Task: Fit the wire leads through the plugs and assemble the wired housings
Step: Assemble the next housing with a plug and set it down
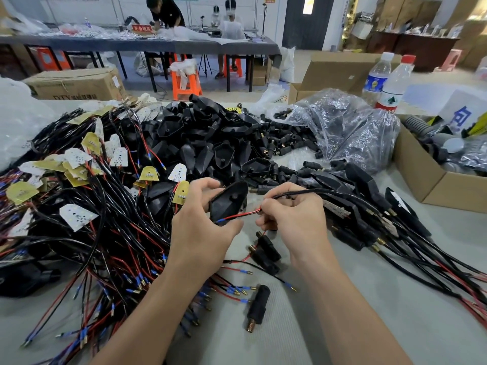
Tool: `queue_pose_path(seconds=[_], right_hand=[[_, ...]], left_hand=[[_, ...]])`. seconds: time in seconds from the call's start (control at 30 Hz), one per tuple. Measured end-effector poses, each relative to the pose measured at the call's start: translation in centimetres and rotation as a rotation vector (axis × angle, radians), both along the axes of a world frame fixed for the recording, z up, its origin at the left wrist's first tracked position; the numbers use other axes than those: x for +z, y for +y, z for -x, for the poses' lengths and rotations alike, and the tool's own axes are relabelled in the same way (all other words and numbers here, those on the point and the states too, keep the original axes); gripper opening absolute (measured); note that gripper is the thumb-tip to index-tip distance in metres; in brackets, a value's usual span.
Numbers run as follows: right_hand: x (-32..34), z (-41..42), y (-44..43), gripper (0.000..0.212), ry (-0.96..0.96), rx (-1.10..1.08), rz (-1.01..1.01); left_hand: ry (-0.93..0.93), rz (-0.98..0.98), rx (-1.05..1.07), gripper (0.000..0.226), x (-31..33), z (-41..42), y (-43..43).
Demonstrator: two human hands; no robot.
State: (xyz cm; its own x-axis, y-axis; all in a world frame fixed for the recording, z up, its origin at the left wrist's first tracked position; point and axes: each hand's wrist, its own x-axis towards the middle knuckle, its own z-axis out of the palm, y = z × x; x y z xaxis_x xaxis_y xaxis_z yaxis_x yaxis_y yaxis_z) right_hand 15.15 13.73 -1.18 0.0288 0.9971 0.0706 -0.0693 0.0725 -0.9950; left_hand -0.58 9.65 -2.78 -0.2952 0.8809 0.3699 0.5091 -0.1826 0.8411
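"Housing (229, 204), where is it sitting?"
"Left hand (203, 227) is gripping it above the near worktop (369, 299), fingers curling round it, hollow side facing up."
"Right hand (292, 219)?"
"Pinching the red-and-black wire lead (242, 214), which is lying across the housing, blue tip by the left thumb."
"Plugs (266, 248)?"
"Lying loose on the worktop, just near of the hands. Wire bundle (105, 233) is sprawling left, housing pile (210, 133) is sitting far."
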Motion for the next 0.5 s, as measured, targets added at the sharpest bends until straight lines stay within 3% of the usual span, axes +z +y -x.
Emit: queue_pose_path(seconds=[0.17, 0.3, 0.4, 0.5], right_hand=[[-0.19, 0.43, -0.17, 0.024, 0.049, 0.114, -0.006], [-0.65, 0.74, -0.41, 0.017, -0.190, 0.022, -0.103], [-0.72, 0.52, -0.19, 0.023, -0.286, -0.037, -0.190], [-0.77, 0.39, 0.16, 0.020, -0.139, 0.009, -0.098]], left_hand=[[0.054, -0.028, -0.025, 0.060, 0.07, -0.36, -0.19], [0.040, -0.020, -0.070, 0.062, 0.05, -0.42, -0.28], [-0.037, 0.039, -0.183, 0.064, 0.28, -0.05, -0.13], [-0.254, 0.124, -0.383, 0.066, 0.41, 0.42, 0.37]])
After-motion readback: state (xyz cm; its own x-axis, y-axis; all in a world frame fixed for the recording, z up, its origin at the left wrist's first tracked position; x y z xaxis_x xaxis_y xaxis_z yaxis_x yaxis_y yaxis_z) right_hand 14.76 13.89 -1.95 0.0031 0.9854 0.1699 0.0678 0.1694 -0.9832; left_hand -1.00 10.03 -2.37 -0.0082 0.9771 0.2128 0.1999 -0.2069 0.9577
